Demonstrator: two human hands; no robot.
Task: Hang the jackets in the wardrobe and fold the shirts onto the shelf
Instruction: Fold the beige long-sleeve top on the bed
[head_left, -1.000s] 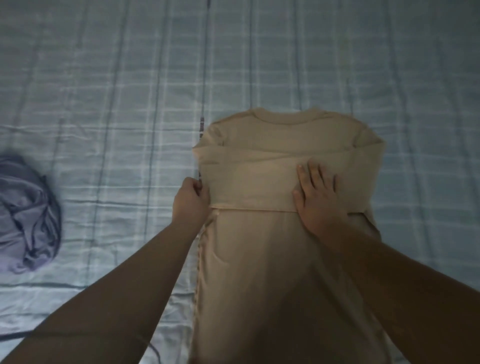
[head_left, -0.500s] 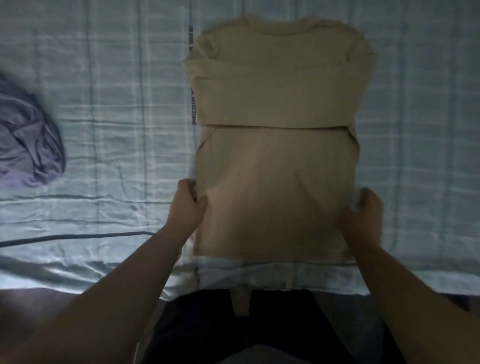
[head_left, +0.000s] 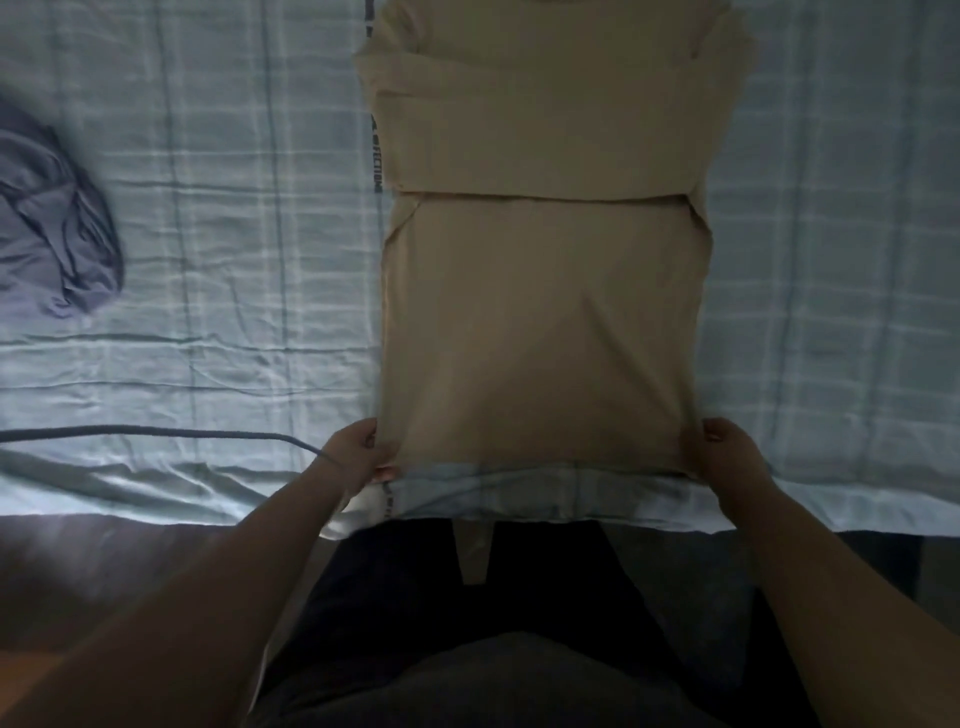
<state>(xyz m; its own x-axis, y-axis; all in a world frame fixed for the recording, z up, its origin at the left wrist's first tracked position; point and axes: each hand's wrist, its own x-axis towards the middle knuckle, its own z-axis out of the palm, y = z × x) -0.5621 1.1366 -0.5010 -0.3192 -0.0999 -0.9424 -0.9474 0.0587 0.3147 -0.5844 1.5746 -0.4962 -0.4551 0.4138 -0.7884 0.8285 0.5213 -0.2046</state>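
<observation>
shirt (head_left: 540, 312) beside barely legible sheet lettering (head_left: 377, 161)

A bed (head_left: 831, 509) with a pale blue checked sheet (head_left: 218, 218), a tan shirt (head_left: 540, 322) flat on it with sleeves folded across, a crumpled grey-blue cloth (head_left: 52, 234) at the left, a thin dark cord (head_left: 156, 430) near the front edge

Cable (head_left: 156, 430), grey garment (head_left: 52, 234) left of shirt (head_left: 540, 312)
</observation>
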